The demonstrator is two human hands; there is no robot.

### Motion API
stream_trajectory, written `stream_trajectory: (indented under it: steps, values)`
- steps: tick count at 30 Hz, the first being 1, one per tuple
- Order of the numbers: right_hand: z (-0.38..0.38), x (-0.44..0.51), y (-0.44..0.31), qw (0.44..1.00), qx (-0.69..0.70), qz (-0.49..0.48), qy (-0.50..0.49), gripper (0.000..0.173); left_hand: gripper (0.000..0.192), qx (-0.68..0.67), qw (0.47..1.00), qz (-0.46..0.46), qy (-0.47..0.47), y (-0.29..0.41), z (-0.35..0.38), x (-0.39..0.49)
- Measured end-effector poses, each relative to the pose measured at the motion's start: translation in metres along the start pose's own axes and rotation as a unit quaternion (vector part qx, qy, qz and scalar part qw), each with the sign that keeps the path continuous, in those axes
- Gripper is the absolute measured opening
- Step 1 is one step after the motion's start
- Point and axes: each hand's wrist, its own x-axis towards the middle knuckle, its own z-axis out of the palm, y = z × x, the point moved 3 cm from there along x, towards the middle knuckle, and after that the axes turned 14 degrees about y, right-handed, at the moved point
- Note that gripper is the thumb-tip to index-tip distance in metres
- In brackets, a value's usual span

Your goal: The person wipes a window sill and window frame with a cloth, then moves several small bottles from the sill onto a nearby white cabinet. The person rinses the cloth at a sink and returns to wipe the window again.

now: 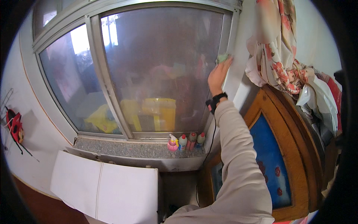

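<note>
My right hand [219, 74] is raised at the right side of the sliding window, its fingers pressing a green cloth or sponge [222, 58] against the aluminium window frame [229, 36]. A black strap with a small device and a cable is around the wrist. The large glass pane [167, 56] left of the hand looks hazy. Below, a pink spray bottle [172, 144] and several bottles with red caps [182, 142] stand on the granite sill [120, 147]. My left hand is out of view.
A white padded cover or seat [125, 190] lies below the sill. At right stand a wooden cabinet with blue panels [296, 168] and a hanging floral curtain [279, 67]. A red character bag [16, 126] hangs on the left wall. Yellow items show behind the glass.
</note>
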Motion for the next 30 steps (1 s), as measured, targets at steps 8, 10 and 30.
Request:
stream_trajectory:
  steps: [8,10,30]
  values:
    - [0.058,0.145,-0.007,0.997,0.035,0.007,0.067,0.060,0.128,0.004,1.000,-0.021,-0.002,0.002,0.007,0.001]
    - [0.063,0.168,-0.013,0.997,0.036,0.019,0.072,0.060,0.128,0.001,1.000,-0.030,-0.001,0.005,0.007,0.002]
    - [0.084,0.192,-0.184,0.982,0.099,-0.112,0.112,0.059,0.129,-0.060,0.990,-0.124,0.041,-0.002,0.020,-0.016]
